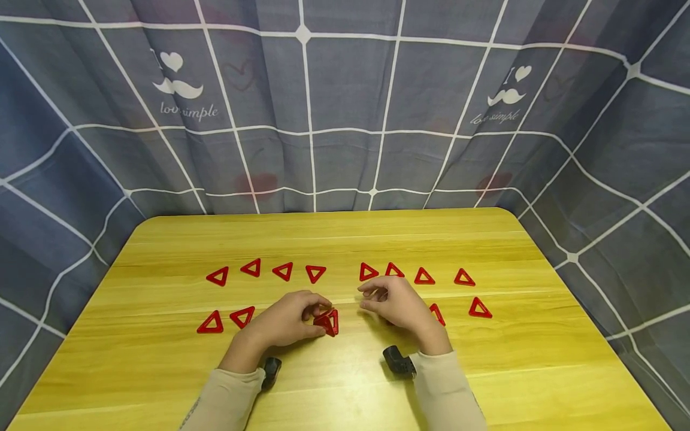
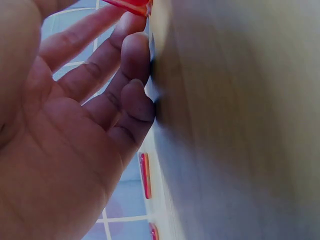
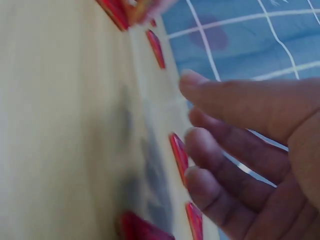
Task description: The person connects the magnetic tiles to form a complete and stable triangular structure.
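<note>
My left hand (image 1: 286,317) pinches a red plastic triangle (image 1: 325,323) between thumb and fingertips, near the middle of the table. A second red triangle overlaps it in the head view. At the top of the left wrist view, part of the red triangle (image 2: 134,6) shows by the fingertips, while the other fingers curl low over the wood. To the right, my right hand (image 1: 399,302) hovers with loosely bent fingers and nothing in them. Its nearest pieces are a red triangle (image 3: 179,152) beyond the fingertips and another red triangle (image 1: 438,315), partly hidden by the hand.
More red triangles lie flat on the yellow wooden table (image 1: 345,389). A back row runs from a left triangle (image 1: 225,276) to a right triangle (image 1: 465,282), with others nearer, including one front-left triangle (image 1: 210,330). A grey-blue checked curtain (image 1: 345,161) surrounds the table's back and sides.
</note>
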### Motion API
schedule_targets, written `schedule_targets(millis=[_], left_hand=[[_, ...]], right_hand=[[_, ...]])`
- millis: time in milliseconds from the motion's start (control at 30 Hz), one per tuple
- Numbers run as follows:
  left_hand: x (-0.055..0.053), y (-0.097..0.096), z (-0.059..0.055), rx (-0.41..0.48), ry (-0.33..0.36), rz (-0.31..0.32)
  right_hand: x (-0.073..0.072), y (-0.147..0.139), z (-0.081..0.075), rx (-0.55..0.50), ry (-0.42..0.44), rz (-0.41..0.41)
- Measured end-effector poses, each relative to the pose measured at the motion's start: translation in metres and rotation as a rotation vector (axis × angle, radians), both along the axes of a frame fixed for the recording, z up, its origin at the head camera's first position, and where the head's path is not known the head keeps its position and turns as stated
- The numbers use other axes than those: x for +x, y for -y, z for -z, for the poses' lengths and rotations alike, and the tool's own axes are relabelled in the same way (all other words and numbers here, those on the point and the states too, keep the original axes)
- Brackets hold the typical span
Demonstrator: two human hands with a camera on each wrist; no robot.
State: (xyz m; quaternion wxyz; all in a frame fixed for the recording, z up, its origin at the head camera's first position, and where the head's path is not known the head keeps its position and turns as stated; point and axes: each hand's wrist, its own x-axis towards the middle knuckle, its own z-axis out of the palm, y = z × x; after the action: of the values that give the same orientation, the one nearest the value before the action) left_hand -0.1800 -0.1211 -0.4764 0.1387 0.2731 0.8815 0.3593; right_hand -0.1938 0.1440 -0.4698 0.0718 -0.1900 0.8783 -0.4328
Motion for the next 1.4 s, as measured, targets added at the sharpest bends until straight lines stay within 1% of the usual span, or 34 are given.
schedule_targets(millis=[267, 400, 567, 767, 867, 933, 1033, 1233, 1400], left_hand=[[0.001, 0.001, -0.001, -0.009, 0.007, 0.026], [0.001, 0.001, -0.001, -0.011, 0.012, 0.024], [0.001, 0.001, 0.000, -0.005, 0.024, 0.021], [0.001, 0.001, 0.001, -0.006, 0.021, 0.023], [0.001, 0.001, 0.001, -0.013, 0.015, 0.022], [0.001, 0.001, 0.001, -0.014, 0.014, 0.021], [0.000, 0.001, 0.002, -0.012, 0.013, 0.022], [0.000, 0.001, 0.003, -0.010, 0.012, 0.022], [0.000, 0.001, 0.003, -0.008, 0.008, 0.022]], right_hand=[[0.001, -0.024, -0.005, -0.008, 0.097, -0.029], [0.001, -0.037, -0.006, -0.002, 0.149, -0.021], [0.002, -0.052, -0.005, 0.020, 0.184, -0.028], [0.004, -0.057, -0.005, -0.013, 0.228, -0.029], [0.005, -0.055, -0.005, -0.003, 0.242, -0.027], [0.005, -0.055, -0.005, 0.002, 0.250, -0.023], [0.004, -0.054, -0.003, 0.028, 0.236, -0.028], [0.002, -0.053, -0.001, 0.093, 0.185, -0.038], [0.001, -0.053, 0.000, 0.102, 0.179, -0.031]])
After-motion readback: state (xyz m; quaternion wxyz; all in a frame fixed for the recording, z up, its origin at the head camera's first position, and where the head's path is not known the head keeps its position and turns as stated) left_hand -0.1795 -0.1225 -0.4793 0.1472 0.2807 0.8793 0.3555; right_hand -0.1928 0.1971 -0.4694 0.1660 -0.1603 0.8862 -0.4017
